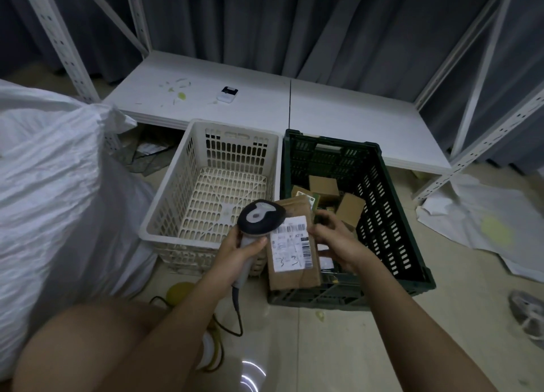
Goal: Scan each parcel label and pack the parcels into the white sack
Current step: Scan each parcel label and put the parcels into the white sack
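Note:
My left hand (240,252) grips the handle of a grey and black barcode scanner (260,219), whose head sits just above the top left of a parcel's white label (291,244). The brown cardboard parcel (293,271) stands tilted over the near left corner of the dark green crate (412,244). My right hand (338,241) holds the parcel by its right edge. Several more brown parcels (323,187) lie inside the crate. The white sack (56,185) bulges at the left, its mouth out of sight.
An empty cream plastic basket (164,215) stands left of the green crate. Behind both runs a low white shelf board (338,115) with a small device (227,93) on it. The scanner's yellow cable (217,330) coils on the floor. White paper (485,221) and a shoe (530,315) lie right.

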